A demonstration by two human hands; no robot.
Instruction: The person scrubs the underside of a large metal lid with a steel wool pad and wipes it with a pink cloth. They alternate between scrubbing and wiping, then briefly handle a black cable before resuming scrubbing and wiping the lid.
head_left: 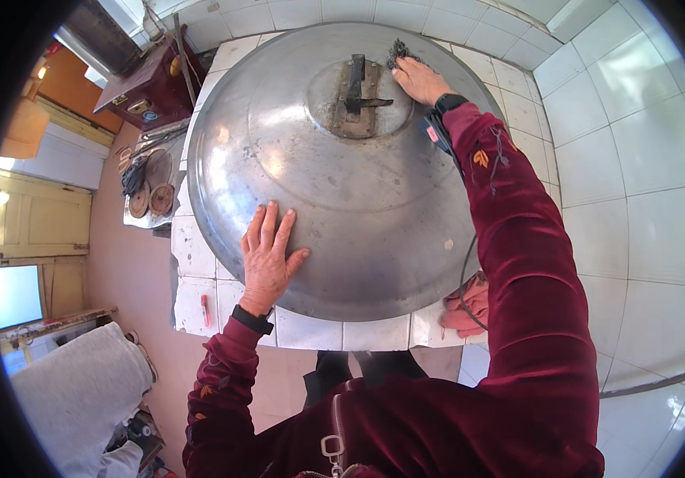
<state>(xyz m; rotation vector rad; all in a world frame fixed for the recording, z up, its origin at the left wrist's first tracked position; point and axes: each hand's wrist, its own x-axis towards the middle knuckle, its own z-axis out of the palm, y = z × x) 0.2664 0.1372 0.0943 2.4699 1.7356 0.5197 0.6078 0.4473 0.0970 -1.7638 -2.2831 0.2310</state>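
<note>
A large, domed, grey metal lid (358, 263) takes up most of the tiled counter. On its far side is a dark, worn handle (354, 94) on a riveted plate. My left hand (268, 259) lies on the near left part of the lid, fingers spread and holding nothing. My right hand (420, 81) reaches to the far right of the lid, past the handle. Its fingers press a dark wiry steel wool scourer (399, 52) against the metal, partly hidden by the fingertips.
White tiled counter (196, 239) shows around the lid. A pink cloth (470, 309) and a thin cable lie at the near right edge, a red marker (205, 311) at the near left. A dark red stove (151, 84) stands far left. Tiled walls (637, 151) rise on the right.
</note>
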